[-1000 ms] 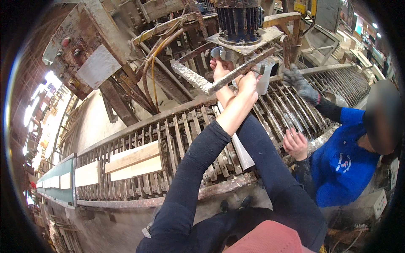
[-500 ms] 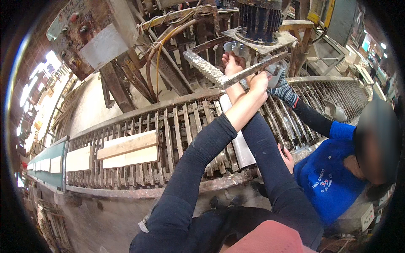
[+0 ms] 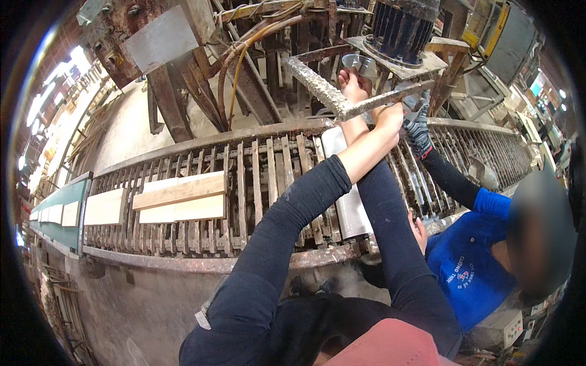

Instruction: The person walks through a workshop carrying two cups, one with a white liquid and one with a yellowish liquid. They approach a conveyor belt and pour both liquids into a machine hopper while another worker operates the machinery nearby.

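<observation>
My forearms cross over the slatted conveyor, the left on top. My right hand (image 3: 354, 85) reaches behind the crusted metal frame (image 3: 317, 88), its fingers closed on the clear plastic cup (image 3: 361, 63). My left hand (image 3: 389, 118) is closed beside the frame's right bar, close to another clear plastic piece (image 3: 413, 100); the frame and wrist hide what its fingers hold, if anything. A co-worker's striped gloved hand (image 3: 419, 135) is at that same piece. Beneath my arms a smooth white panel (image 3: 353, 213) lies across the conveyor.
The slatted conveyor (image 3: 248, 201) runs left to right, with pale wooden boards (image 3: 183, 198) on it and a green belt (image 3: 58, 210) at far left. Above my hands hangs a dark motor (image 3: 400, 33). A co-worker in blue (image 3: 473, 262) stands close at my right.
The view has shifted, so the frame, motor and my hands appear farther right. Both hands stay at the metal frame, and my right hand keeps hold of the cup.
</observation>
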A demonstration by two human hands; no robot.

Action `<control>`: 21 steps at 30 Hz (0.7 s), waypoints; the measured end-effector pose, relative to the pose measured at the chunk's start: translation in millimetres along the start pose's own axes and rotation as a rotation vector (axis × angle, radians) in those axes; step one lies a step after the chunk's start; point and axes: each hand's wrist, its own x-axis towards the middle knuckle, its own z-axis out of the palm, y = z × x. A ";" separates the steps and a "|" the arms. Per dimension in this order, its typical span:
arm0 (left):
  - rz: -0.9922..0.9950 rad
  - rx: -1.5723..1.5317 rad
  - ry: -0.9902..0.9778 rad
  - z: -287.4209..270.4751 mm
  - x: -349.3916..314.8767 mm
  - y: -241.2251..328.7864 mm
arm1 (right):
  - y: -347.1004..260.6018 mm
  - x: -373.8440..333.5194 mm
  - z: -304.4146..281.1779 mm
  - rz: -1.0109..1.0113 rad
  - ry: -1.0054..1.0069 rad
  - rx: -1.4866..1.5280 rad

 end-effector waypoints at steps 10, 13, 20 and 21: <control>-0.050 0.021 -0.034 -2.7 -3.4 6.5 | -5.1 -3.9 6.6 0.026 0.010 -0.042; -0.047 0.009 -0.042 -3.2 -11.8 13.2 | -3.7 -5.6 6.7 -0.025 0.009 0.026; -0.028 0.114 -0.433 -46.3 -37.0 41.1 | 0.1 -9.2 6.0 -0.064 0.010 0.049; -0.038 0.113 -0.522 -49.5 -49.5 45.3 | -7.0 3.8 -5.9 -0.091 0.022 0.037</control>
